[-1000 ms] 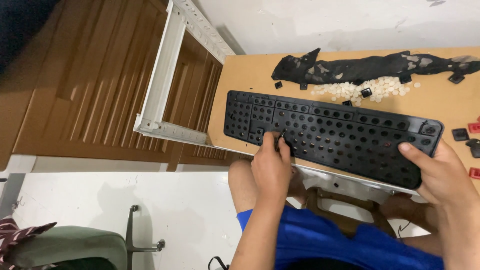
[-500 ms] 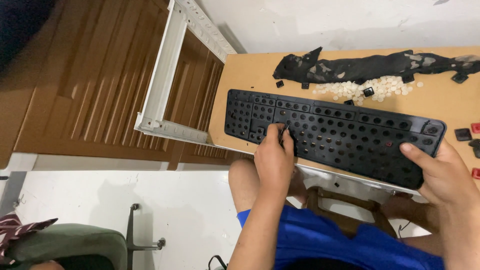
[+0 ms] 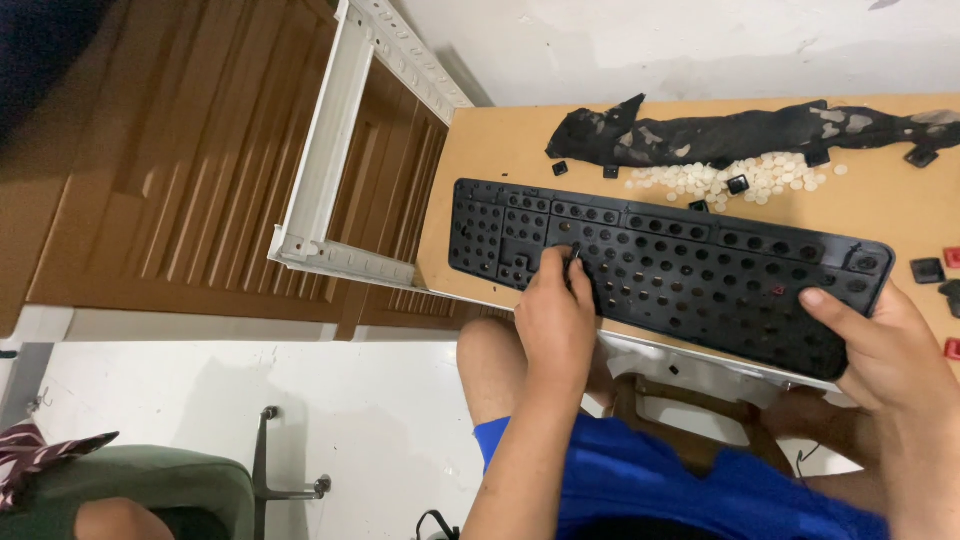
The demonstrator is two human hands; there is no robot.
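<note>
Two hands hold a black keyboard frame [image 3: 680,270] lying on the wooden desk [image 3: 500,150]: the left hand [image 3: 556,318] pinches a small tool against it, the right hand [image 3: 880,345] clamps its right end.

Left hand [image 3: 556,318]: fingers curled, fingertips pinched together, forearm extended forward. Right hand [image 3: 880,345]: fingers wrapped in a grip, thumb laid flat on top.

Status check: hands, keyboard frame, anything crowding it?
Left hand pinching small tool on keyboard frame. Right hand gripping its right end. White domes, loose keycaps lie alongside.
</note>
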